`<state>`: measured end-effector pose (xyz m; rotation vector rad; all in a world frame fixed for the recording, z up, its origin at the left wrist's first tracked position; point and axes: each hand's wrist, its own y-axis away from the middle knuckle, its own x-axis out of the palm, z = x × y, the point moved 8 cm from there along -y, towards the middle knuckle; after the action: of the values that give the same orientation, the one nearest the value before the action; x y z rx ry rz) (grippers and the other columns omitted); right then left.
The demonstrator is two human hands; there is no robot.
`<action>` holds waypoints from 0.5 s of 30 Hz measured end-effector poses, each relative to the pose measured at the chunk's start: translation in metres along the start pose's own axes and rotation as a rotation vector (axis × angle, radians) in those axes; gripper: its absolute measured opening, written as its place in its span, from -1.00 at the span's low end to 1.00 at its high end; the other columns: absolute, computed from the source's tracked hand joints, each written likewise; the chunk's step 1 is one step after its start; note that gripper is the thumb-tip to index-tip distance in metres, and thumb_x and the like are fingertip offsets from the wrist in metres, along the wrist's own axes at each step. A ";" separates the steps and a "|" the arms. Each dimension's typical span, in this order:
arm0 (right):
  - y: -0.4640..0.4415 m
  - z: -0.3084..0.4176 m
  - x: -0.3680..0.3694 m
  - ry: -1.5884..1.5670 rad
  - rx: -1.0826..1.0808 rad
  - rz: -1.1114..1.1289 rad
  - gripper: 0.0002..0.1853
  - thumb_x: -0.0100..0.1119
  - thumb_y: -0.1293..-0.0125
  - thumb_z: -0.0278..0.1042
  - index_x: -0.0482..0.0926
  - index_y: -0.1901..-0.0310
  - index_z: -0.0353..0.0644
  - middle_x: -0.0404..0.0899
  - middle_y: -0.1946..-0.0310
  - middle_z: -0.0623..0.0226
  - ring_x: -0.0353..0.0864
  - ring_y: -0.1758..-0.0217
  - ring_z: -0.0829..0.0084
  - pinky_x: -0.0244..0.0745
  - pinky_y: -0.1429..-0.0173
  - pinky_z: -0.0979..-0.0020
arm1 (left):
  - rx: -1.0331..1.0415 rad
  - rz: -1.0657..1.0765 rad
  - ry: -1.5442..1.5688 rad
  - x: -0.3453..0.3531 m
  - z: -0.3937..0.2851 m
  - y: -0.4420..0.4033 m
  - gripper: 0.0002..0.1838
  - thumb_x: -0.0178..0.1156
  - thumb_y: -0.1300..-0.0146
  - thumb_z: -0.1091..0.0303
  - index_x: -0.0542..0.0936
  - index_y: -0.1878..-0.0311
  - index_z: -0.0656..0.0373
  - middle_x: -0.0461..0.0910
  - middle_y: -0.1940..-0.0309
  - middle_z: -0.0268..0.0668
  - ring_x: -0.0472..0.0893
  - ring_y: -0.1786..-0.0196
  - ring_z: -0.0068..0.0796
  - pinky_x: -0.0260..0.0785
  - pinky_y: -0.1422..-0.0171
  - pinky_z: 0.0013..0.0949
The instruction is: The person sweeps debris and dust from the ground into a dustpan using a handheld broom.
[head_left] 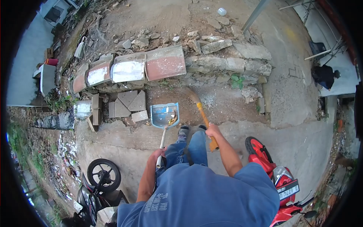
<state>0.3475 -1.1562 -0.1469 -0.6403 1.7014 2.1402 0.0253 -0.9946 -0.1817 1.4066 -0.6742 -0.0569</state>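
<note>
My left hand (160, 152) is closed round the pale handle (163, 140) of a blue dustpan (160, 115). Some yellow and brown leaves and scraps (172, 119) lie at the pan's right side. My right hand (213, 130) grips the handle of a broom (202, 112), whose orange-yellow grip slants up and left. The broom's brown bristles (191, 94) touch or hover over the dirt to the right of the dustpan; which of the two I cannot tell. Both of my shoes are just below the pan.
Grey paving pieces (130, 101) and upright bricks (96, 109) stand left of the dustpan. A low stone wall (227, 64) runs behind it. A red motorcycle (270, 166) is at the right, a dark one (99, 187) at the left. A person (325, 76) is at far right.
</note>
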 end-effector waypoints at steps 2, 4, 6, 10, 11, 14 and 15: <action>0.000 -0.010 0.016 0.058 -0.033 0.002 -0.31 0.04 0.13 -0.45 0.20 -0.18 -0.28 0.59 0.44 0.09 0.61 0.31 0.25 0.49 0.25 0.30 | 0.002 -0.039 -0.032 -0.008 0.003 0.004 -0.83 0.17 -0.13 0.34 0.34 0.42 0.06 0.20 0.76 -0.56 0.16 0.79 -0.73 0.01 0.75 -0.61; 0.005 -0.029 0.032 -0.138 0.051 -0.004 -0.30 0.01 0.11 -0.46 0.16 -0.20 -0.28 0.59 0.45 0.10 0.62 0.37 0.29 0.49 0.31 0.32 | 0.007 -0.055 -0.047 -0.009 0.009 -0.001 -0.81 0.18 -0.13 0.33 0.34 0.45 0.05 0.20 0.76 -0.56 0.16 0.79 -0.72 -0.01 0.74 -0.59; 0.016 -0.041 0.046 -0.127 0.063 0.020 -0.28 -0.04 0.07 -0.47 0.10 -0.24 -0.26 0.58 0.49 0.10 0.61 0.47 0.32 0.48 0.38 0.35 | 0.012 -0.041 -0.043 -0.015 0.013 -0.004 -0.77 0.20 -0.11 0.31 0.32 0.50 0.03 0.20 0.77 -0.55 0.16 0.79 -0.70 -0.03 0.74 -0.57; 0.044 -0.066 0.073 -0.301 0.096 0.074 -0.29 -0.06 0.03 -0.46 0.06 -0.26 -0.25 0.57 0.57 0.13 0.58 0.58 0.36 0.46 0.47 0.38 | -0.037 -0.015 -0.008 -0.009 0.012 -0.002 -0.84 0.16 -0.14 0.32 0.36 0.43 0.04 0.22 0.79 -0.57 0.22 0.81 -0.74 0.01 0.79 -0.61; 0.056 -0.068 0.073 -0.333 0.110 0.089 -0.29 -0.06 0.02 -0.45 0.06 -0.26 -0.25 0.56 0.59 0.15 0.57 0.61 0.38 0.45 0.50 0.39 | -0.036 -0.010 -0.014 -0.008 0.011 -0.001 -0.84 0.16 -0.14 0.32 0.36 0.43 0.04 0.22 0.79 -0.57 0.22 0.81 -0.74 0.01 0.79 -0.61; 0.084 -0.061 0.064 -0.341 0.047 0.017 -0.28 -0.03 0.02 -0.44 0.04 -0.27 -0.24 0.55 0.62 0.19 0.56 0.63 0.39 0.44 0.52 0.39 | -0.038 0.002 -0.003 -0.001 0.007 0.002 -0.78 0.18 -0.12 0.31 0.33 0.52 0.02 0.22 0.80 -0.58 0.23 0.81 -0.72 0.03 0.78 -0.59; 0.086 -0.058 0.062 -0.341 0.045 0.014 -0.28 -0.03 0.02 -0.44 0.04 -0.27 -0.24 0.55 0.62 0.19 0.56 0.63 0.39 0.44 0.52 0.39 | -0.039 -0.020 -0.052 -0.001 0.008 0.005 -0.76 0.19 -0.11 0.30 0.32 0.55 0.02 0.22 0.80 -0.57 0.22 0.81 -0.71 0.02 0.77 -0.58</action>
<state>0.2587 -1.2336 -0.1205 -0.2332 1.5642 2.0709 0.0188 -1.0000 -0.1777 1.3779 -0.6991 -0.1225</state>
